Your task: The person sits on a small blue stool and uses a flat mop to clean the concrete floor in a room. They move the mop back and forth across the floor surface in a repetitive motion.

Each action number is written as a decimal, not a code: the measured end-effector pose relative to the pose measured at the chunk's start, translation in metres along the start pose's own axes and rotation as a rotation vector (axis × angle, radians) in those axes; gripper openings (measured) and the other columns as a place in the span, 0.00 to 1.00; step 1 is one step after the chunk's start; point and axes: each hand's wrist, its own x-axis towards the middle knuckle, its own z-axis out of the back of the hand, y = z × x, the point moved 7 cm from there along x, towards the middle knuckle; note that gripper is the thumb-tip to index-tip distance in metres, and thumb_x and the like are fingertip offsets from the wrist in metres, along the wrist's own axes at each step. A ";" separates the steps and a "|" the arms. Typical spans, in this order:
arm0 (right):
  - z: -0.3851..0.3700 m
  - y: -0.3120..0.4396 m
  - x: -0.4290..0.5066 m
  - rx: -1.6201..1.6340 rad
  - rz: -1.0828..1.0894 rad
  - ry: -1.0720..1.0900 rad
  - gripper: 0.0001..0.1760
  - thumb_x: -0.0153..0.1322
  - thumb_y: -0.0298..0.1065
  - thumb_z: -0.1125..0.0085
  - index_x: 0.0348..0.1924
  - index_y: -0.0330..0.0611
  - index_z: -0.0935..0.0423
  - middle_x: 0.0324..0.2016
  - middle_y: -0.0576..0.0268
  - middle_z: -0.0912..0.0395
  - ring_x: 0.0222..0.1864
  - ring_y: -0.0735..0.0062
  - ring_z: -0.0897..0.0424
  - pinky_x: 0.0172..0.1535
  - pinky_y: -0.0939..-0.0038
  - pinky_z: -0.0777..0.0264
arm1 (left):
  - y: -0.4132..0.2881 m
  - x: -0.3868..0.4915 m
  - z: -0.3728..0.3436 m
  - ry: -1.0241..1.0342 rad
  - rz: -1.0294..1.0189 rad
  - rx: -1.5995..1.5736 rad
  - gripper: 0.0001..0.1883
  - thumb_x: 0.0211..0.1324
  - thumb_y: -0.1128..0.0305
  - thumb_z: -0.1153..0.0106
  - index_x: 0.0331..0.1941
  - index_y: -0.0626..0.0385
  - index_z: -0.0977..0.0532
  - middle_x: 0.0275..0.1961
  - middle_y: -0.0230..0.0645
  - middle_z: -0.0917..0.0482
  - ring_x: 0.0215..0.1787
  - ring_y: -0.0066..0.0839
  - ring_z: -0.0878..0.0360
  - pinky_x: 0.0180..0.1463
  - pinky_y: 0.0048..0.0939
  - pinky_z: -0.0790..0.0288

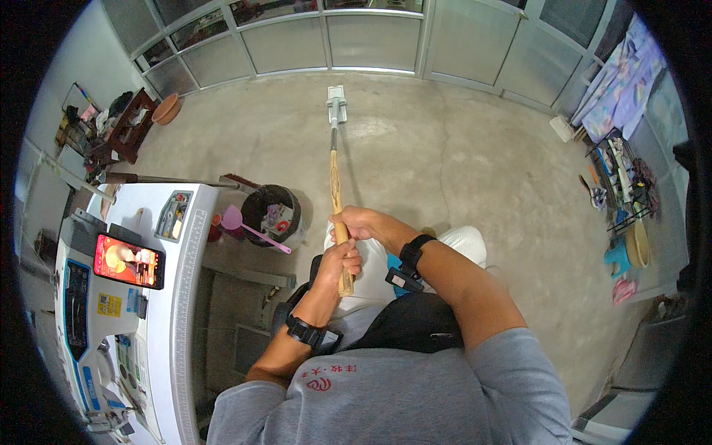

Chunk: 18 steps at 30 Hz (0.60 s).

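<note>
My left hand [337, 267] is closed around the lower end of a long wooden handle [335, 178], close to its butt. Just above it, my right hand [359, 223] grips the same handle. The handle runs away from me to a metal section and a grey-white flat rectangular head [337, 105] that lies on the concrete floor near the glazed partition. Whether a pad or cloth sits under the head cannot be seen. Both wrists wear black straps with small devices.
At left stands a white sewing machine table [192, 311] with a phone [129, 261]. Beside it are a waste bin [278, 192] and a pink fly swatter [258, 233]. A brown basin [167, 109] is farther left; a wire rack [617, 178] and blue stool [616, 258] stand right.
</note>
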 end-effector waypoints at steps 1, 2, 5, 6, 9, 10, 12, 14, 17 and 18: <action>0.002 0.000 0.001 0.027 0.010 -0.017 0.21 0.76 0.36 0.52 0.55 0.32 0.42 0.36 0.51 0.27 0.35 0.59 0.22 0.37 0.59 0.21 | 0.002 0.001 0.000 -0.008 0.012 0.000 0.06 0.64 0.68 0.48 0.34 0.50 0.35 0.22 0.21 0.35 0.16 0.11 0.42 0.17 0.15 0.46; 0.006 -0.001 0.002 0.051 0.014 -0.049 0.20 0.75 0.34 0.51 0.54 0.30 0.40 0.35 0.51 0.27 0.34 0.59 0.21 0.36 0.60 0.20 | 0.004 0.002 -0.001 -0.005 0.025 0.032 0.06 0.64 0.69 0.48 0.34 0.50 0.36 0.22 0.21 0.35 0.16 0.11 0.41 0.17 0.15 0.45; 0.015 -0.005 0.003 0.109 0.031 -0.109 0.16 0.72 0.28 0.48 0.50 0.27 0.36 0.32 0.51 0.26 0.30 0.60 0.21 0.33 0.63 0.20 | 0.013 0.004 -0.004 -0.013 0.059 0.106 0.07 0.64 0.70 0.48 0.34 0.51 0.37 0.22 0.23 0.36 0.17 0.12 0.40 0.18 0.16 0.44; 0.018 -0.006 0.002 0.123 0.038 -0.124 0.15 0.71 0.26 0.47 0.48 0.26 0.35 0.31 0.51 0.26 0.29 0.60 0.21 0.32 0.63 0.20 | 0.016 0.004 -0.004 -0.014 0.066 0.117 0.07 0.64 0.70 0.48 0.34 0.51 0.37 0.22 0.23 0.36 0.18 0.13 0.40 0.18 0.16 0.43; 0.026 -0.009 0.001 0.151 0.049 -0.168 0.14 0.68 0.22 0.46 0.45 0.24 0.33 0.28 0.51 0.26 0.27 0.60 0.21 0.29 0.65 0.19 | 0.020 0.003 -0.005 -0.028 0.099 0.149 0.08 0.64 0.72 0.47 0.34 0.52 0.37 0.23 0.24 0.35 0.18 0.13 0.39 0.19 0.17 0.42; 0.026 -0.008 0.000 0.131 0.070 -0.159 0.15 0.68 0.22 0.45 0.46 0.24 0.34 0.28 0.51 0.26 0.27 0.61 0.21 0.30 0.64 0.19 | 0.021 0.003 -0.006 -0.032 0.103 0.157 0.08 0.64 0.72 0.47 0.34 0.52 0.37 0.23 0.24 0.35 0.19 0.13 0.38 0.19 0.17 0.42; 0.028 -0.007 -0.001 0.090 0.096 -0.191 0.16 0.67 0.21 0.44 0.47 0.24 0.34 0.28 0.52 0.26 0.26 0.61 0.21 0.30 0.64 0.19 | 0.023 0.004 -0.008 -0.031 0.107 0.176 0.07 0.64 0.72 0.48 0.34 0.52 0.37 0.23 0.25 0.35 0.19 0.14 0.37 0.20 0.17 0.41; 0.031 -0.007 -0.004 0.078 0.107 -0.228 0.17 0.67 0.21 0.44 0.47 0.24 0.35 0.27 0.53 0.27 0.25 0.62 0.22 0.29 0.64 0.19 | 0.025 0.005 -0.013 -0.003 0.124 0.169 0.07 0.64 0.72 0.48 0.34 0.53 0.37 0.23 0.25 0.35 0.19 0.14 0.37 0.20 0.18 0.40; 0.034 -0.004 -0.012 0.053 0.128 -0.246 0.18 0.67 0.21 0.45 0.48 0.23 0.35 0.27 0.53 0.28 0.24 0.63 0.23 0.28 0.65 0.20 | 0.028 0.007 -0.018 0.014 0.156 0.199 0.06 0.65 0.72 0.49 0.34 0.54 0.36 0.23 0.24 0.35 0.19 0.14 0.37 0.21 0.18 0.39; 0.036 -0.003 -0.015 0.046 0.127 -0.259 0.18 0.67 0.21 0.45 0.48 0.23 0.35 0.27 0.54 0.28 0.24 0.63 0.23 0.28 0.65 0.20 | 0.030 0.008 -0.019 0.014 0.173 0.216 0.06 0.65 0.72 0.49 0.34 0.54 0.36 0.23 0.24 0.35 0.19 0.14 0.37 0.21 0.18 0.38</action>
